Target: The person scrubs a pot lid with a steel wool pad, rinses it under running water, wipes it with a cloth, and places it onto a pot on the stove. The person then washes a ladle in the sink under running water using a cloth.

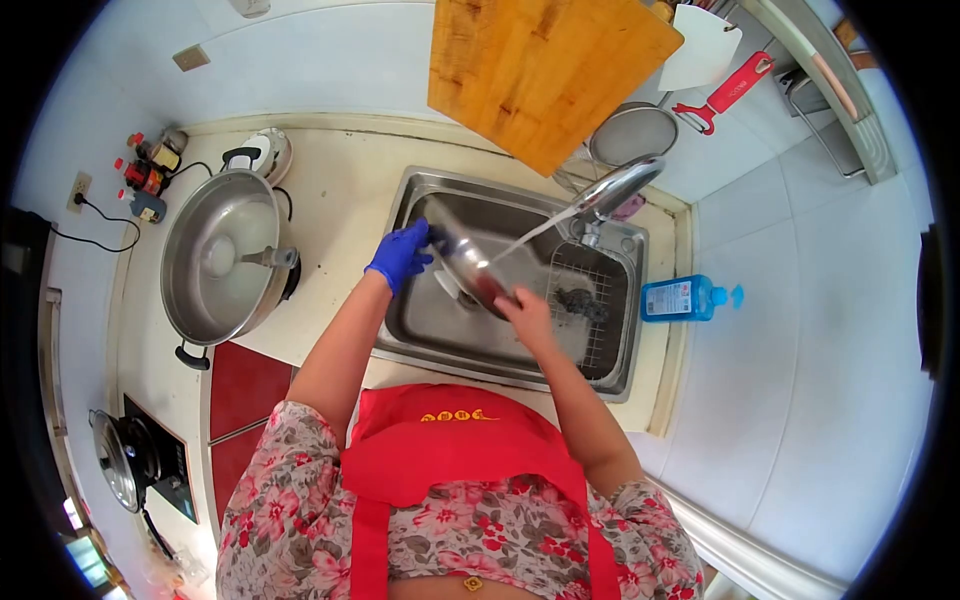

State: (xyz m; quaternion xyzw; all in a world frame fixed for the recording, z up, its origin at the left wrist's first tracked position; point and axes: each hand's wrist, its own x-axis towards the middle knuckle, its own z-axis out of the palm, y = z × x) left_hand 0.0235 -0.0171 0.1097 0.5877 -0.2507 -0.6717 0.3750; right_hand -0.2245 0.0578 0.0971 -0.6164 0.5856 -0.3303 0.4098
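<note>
Over the sink [410,345] I hold a shiny metal pot lid [468,258], tilted steeply and blurred by motion. What looks like its pale handle [447,284] sticks out on the lower left side. My left hand [402,252], in a blue glove, is closed at the lid's upper left edge. My right hand [527,316], bare, grips its lower right edge. Water from the faucet [620,188] runs down onto the lid. A dark scouring pad [580,304] lies on the wire rack [592,350] in the sink's right part.
Left on the counter stands a large steel pot [185,290] with a ladle-like utensil [268,257] inside. A blue detergent bottle [682,298] is right of the sink. A wooden cutting board [545,75], strainer [634,134] and red peeler [735,90] are behind it.
</note>
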